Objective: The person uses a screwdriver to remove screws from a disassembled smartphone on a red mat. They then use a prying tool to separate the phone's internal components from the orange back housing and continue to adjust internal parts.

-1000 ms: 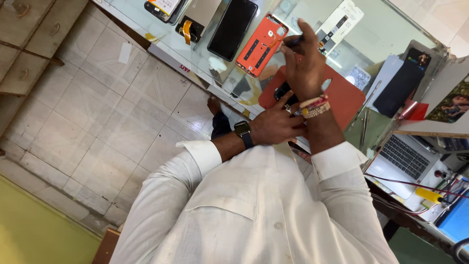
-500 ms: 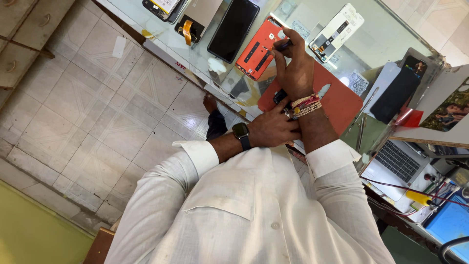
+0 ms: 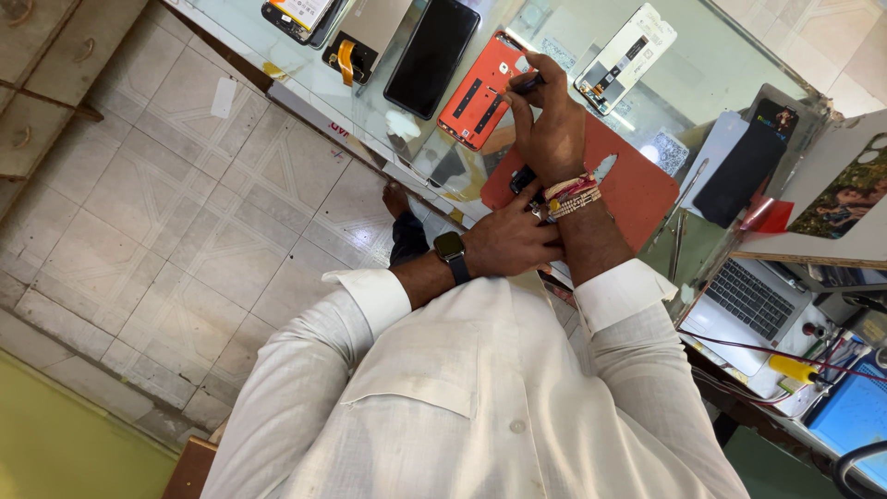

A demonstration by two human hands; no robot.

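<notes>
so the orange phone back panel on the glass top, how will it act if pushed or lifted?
The orange back panel looks thin and flat, so probably light and slightly flexible. It lies on the smooth glass counter, so a push would likely make it slide, not tip. The right hand holds a dark tool at its edge.

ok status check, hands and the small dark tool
Right hand pinching small dark tool over orange phone back. Left hand at right wrist. Nothing blocking.

Black phone screen (image 3: 431,55) lies dark near the glass counter's (image 3: 730,65) left edge, beside an orange rectangular phone back (image 3: 480,92). Blue lit screen (image 3: 855,416) at the far right edge; white label (image 3: 223,96) on the floor tiles.
</notes>
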